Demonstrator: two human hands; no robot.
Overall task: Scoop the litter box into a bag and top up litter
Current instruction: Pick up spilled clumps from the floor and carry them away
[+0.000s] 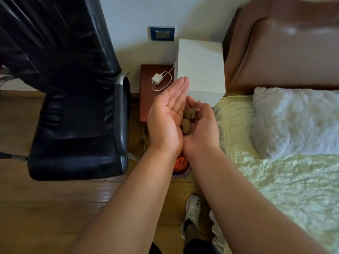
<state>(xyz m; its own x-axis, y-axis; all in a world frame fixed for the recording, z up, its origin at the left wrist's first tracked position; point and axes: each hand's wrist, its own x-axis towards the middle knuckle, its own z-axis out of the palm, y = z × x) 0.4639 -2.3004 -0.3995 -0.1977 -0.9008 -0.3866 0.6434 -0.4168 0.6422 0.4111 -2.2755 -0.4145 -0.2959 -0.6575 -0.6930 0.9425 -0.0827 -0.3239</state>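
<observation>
Two brown, gritty litter clumps (187, 120) lie in the cupped right hand (200, 129), whose fingers curl loosely round them, while the left hand (167, 114) stands flat-fingered and relaxed, pressed against its edge. Below the wrists, an orange and purple something (180, 166), possibly the bag, peeks out. Bagging appears unfinished; no litter box or fresh litter is in view, so topping up seemingly remains.

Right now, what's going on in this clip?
A person stands between a black office chair and a bed, holding both hands together, palms up. Two brownish litter clumps lie where the palms meet, cupped by the right hand, whose fingers curl round them; the left hand is flat with straight fingers. Something orange and purple shows on the floor below the wrists. No litter box is visible.
</observation>
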